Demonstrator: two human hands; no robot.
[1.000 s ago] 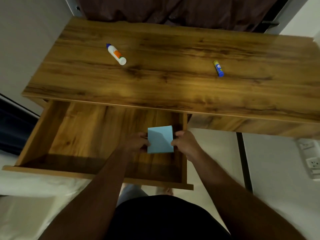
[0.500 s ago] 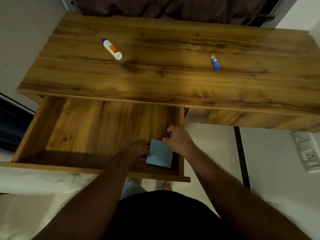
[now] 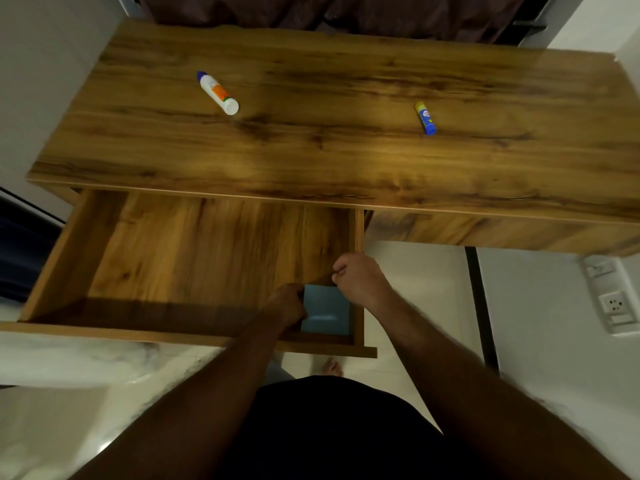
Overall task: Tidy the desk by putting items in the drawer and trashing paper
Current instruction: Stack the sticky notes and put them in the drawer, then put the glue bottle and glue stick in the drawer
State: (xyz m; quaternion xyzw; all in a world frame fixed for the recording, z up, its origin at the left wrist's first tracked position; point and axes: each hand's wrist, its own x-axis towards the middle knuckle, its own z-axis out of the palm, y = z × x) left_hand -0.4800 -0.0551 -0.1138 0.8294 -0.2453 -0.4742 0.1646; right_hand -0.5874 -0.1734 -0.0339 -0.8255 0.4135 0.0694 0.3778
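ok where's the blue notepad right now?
In the head view the blue notepad lies in the front right corner of the open drawer, the left hand at its left edge and the right hand just above it.

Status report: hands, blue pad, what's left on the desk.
Left hand on blue pad in the drawer. Right hand off it, curled, empty. Glue bottle, glue stick on the desk.

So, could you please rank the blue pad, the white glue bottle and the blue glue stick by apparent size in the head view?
1. Blue pad, though nearer the camera and partly hidden.
2. White glue bottle.
3. Blue glue stick.
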